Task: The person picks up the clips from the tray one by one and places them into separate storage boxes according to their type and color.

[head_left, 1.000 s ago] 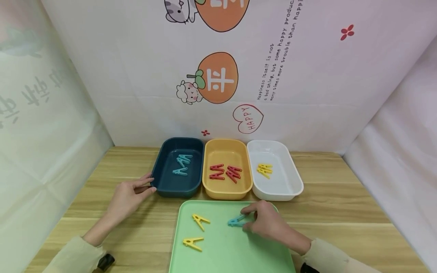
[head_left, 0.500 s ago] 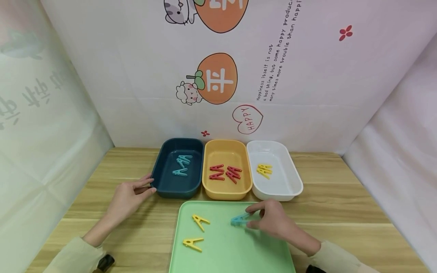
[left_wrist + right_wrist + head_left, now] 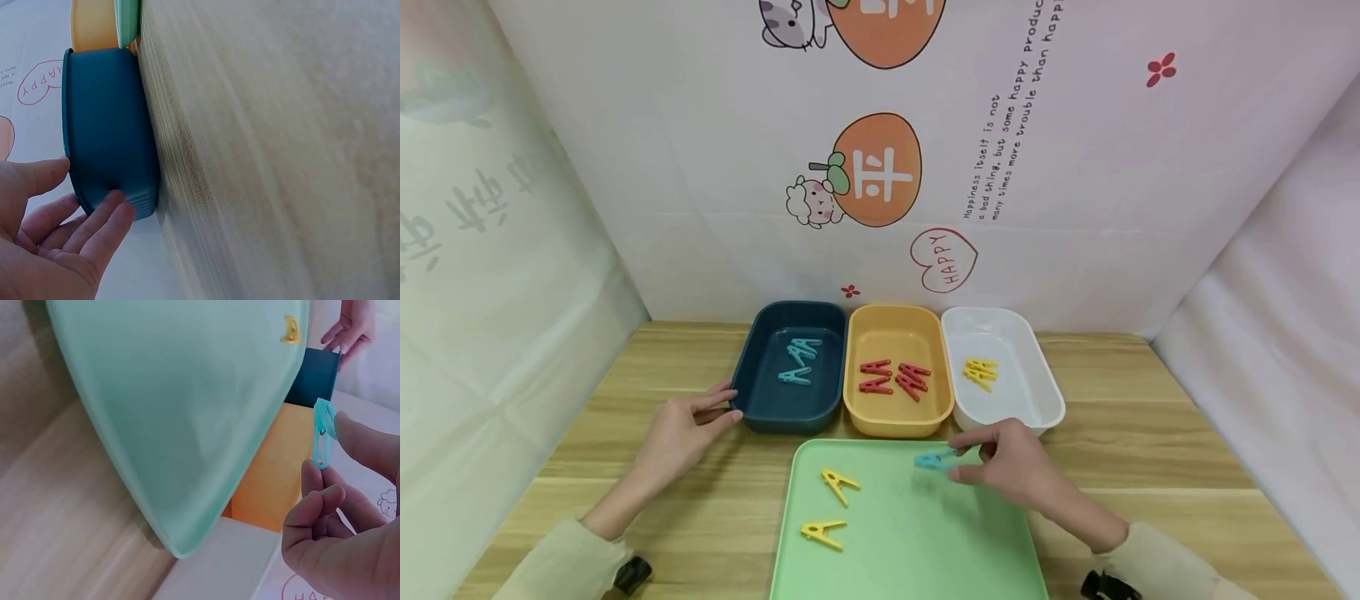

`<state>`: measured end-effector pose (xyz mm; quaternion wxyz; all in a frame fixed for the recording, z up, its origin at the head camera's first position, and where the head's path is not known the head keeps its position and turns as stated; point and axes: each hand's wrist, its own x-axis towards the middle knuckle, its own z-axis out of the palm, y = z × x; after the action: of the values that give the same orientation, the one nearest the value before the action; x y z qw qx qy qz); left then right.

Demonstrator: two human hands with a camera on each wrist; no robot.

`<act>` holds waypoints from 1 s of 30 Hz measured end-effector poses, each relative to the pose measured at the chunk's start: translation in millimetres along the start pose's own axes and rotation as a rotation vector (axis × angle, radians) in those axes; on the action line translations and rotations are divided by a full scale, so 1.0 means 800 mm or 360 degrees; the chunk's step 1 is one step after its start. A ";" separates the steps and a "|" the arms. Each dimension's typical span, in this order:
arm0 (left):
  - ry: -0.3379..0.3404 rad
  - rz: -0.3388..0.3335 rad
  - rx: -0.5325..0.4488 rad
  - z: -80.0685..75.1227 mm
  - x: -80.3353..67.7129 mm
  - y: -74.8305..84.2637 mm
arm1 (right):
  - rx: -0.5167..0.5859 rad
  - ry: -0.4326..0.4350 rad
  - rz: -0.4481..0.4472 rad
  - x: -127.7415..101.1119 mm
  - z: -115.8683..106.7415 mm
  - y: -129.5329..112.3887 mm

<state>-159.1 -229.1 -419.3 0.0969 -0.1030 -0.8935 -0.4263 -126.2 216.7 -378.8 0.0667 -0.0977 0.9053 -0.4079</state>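
Observation:
In the head view my right hand (image 3: 1011,467) pinches a light blue clothespin (image 3: 932,460) above the upper right of the green tray (image 3: 910,533). The right wrist view shows this clothespin (image 3: 322,434) between thumb and fingertips, lifted off the tray. My left hand (image 3: 676,435) touches the near left corner of the dark blue bin (image 3: 786,421) with thumb and fingers loosely extended. Seen from the left wrist, the fingers (image 3: 106,228) lie along the bin's outer side. Two yellow clothespins (image 3: 838,485) lie on the tray's left part.
Several light blue clothespins (image 3: 795,376) lie in the dark blue bin. Beside it, a yellow-orange bin (image 3: 898,427) holds several red clothespins (image 3: 876,385). A white bin (image 3: 1030,392) at the right holds yellow clothespins (image 3: 980,373). A printed cloth (image 3: 737,208) hangs behind the wooden table (image 3: 1150,467).
My right hand has lifted the light blue clothespin off the tray and moved slightly right and toward the bins. My left hand has stayed at the dark blue bin.

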 end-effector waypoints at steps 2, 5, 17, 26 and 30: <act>0.0000 -0.0003 0.0004 -0.001 0.000 0.001 | -0.0006 0.0013 -0.0001 0.002 -0.003 -0.004; -0.0004 -0.0012 0.0010 -0.002 0.000 0.001 | -0.0007 0.0029 -0.0022 0.005 -0.009 -0.011; 0.0010 -0.0011 0.0001 -0.001 -0.001 0.001 | -0.0090 0.0064 -0.0200 0.031 -0.027 -0.049; 0.0017 0.0006 0.0018 0.000 -0.001 -0.002 | -0.0126 0.0061 -0.0220 0.068 -0.019 -0.080; 0.0012 0.0024 0.0021 0.001 0.000 -0.004 | -0.0153 0.0052 -0.0228 0.085 -0.012 -0.095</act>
<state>-159.9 -230.8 -422.4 0.1041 -0.1074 -0.8951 -0.4199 -185.1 158.8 -318.4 0.0179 -0.1586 0.9155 -0.3692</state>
